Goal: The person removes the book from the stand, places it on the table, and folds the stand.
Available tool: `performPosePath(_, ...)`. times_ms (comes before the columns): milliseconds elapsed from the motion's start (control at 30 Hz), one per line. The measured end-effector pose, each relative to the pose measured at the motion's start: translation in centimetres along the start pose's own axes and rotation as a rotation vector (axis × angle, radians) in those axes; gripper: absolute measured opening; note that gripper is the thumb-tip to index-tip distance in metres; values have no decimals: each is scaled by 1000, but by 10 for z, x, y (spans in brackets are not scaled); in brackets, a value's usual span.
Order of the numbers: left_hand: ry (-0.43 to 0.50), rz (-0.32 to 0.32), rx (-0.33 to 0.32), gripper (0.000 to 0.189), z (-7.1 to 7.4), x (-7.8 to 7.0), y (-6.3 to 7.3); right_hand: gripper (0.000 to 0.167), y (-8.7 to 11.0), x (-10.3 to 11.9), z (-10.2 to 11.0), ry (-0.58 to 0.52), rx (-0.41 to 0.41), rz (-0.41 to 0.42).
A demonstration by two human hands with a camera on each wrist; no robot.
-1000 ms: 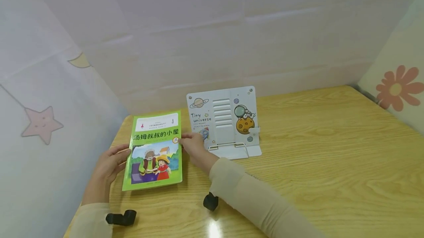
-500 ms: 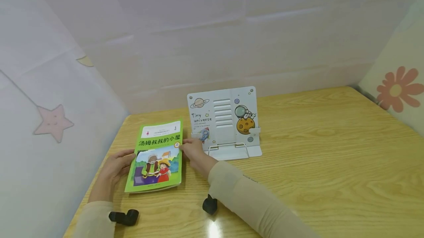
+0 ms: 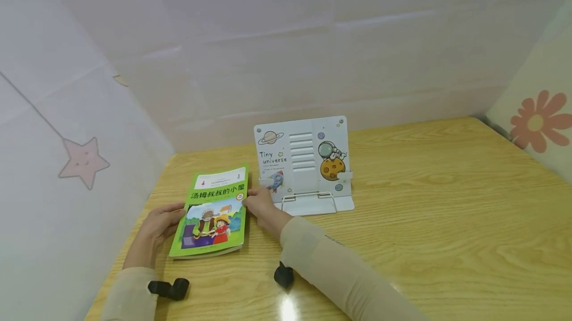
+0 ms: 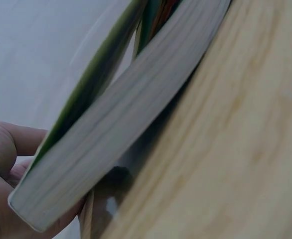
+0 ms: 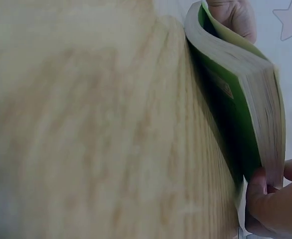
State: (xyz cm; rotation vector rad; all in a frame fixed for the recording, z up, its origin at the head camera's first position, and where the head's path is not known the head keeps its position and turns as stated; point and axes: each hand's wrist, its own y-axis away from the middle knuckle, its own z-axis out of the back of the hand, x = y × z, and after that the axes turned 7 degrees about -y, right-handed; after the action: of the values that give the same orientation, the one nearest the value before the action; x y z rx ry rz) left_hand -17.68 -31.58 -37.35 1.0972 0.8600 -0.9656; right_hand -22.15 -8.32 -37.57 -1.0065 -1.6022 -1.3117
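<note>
A green-covered paperback book (image 3: 214, 216) with a picture of two people is tilted low over the left part of the table. My left hand (image 3: 160, 224) grips its left edge; in the left wrist view, fingers (image 4: 29, 139) lie against the spine side and the front cover gapes from the pages. My right hand (image 3: 262, 206) pinches the right edge, with digits on both faces of the book in the right wrist view. Beside the right hand stands a white metal book stand (image 3: 304, 154) printed with "Tiny universe", a wire bar across its base and two small side clips.
The wooden table (image 3: 424, 201) runs far to the right of the stand. Pale cloth walls rise behind it and at both sides, with a pink star (image 3: 84, 163) on the left and a red flower (image 3: 538, 121) on the right.
The book has come down toward the table and leans flatter, shifting slightly right. My left hand has moved a little right with it; my right hand has hardly moved. The stand stays put.
</note>
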Motion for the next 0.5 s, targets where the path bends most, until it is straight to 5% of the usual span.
performPosePath(500,-12,25,-45,54,-2,0,0,40,2,-3,2,78,14,33)
